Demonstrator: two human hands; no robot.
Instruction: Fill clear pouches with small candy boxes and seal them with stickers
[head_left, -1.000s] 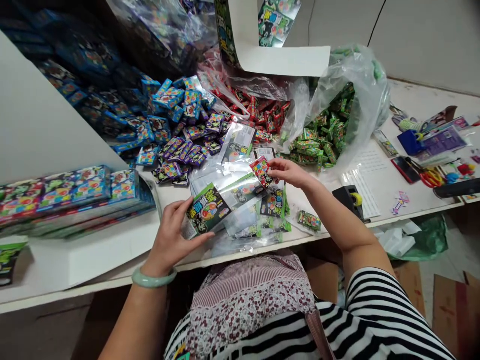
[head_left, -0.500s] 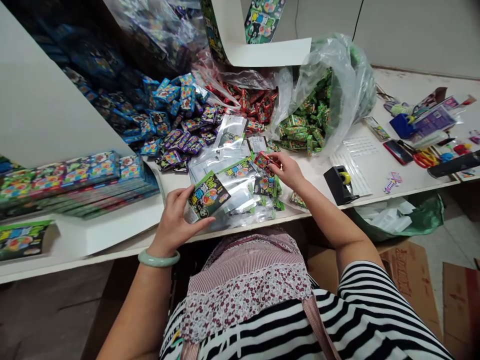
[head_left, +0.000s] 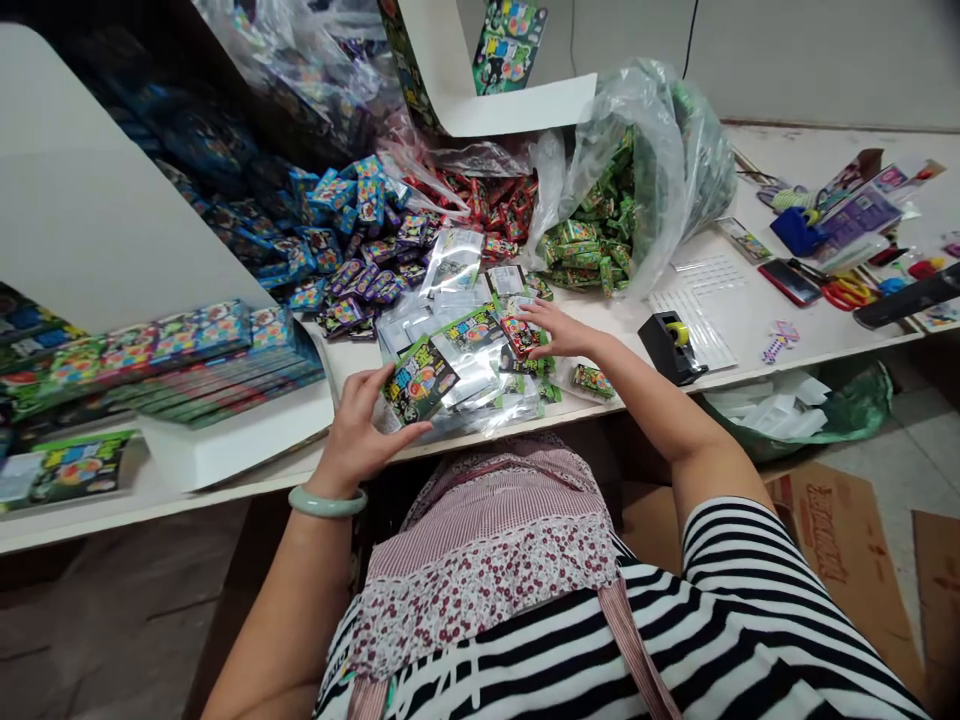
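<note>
My left hand (head_left: 358, 425), with a pale green bangle on the wrist, grips a clear bag with a green-and-black printed card (head_left: 417, 381) at the table's front edge. My right hand (head_left: 556, 331) pinches a small red packet (head_left: 517, 332) and holds it at the mouth of that bag's clear sleeve. Under both hands lies a loose heap of clear printed bags (head_left: 469, 360). A small green packet (head_left: 592, 380) lies just right of my right wrist.
Behind the bags lie piles of blue and purple packets (head_left: 352, 250), red packets (head_left: 502, 205) and a plastic sack of green packets (head_left: 622, 200). A white box of filled bags (head_left: 217, 440) stands left. A black tape dispenser (head_left: 667, 345), a phone and scissors lie right.
My right hand has come down and toward me with the red packet, from above the heap to the bag's opening. My left hand keeps its grip on the printed bag.
</note>
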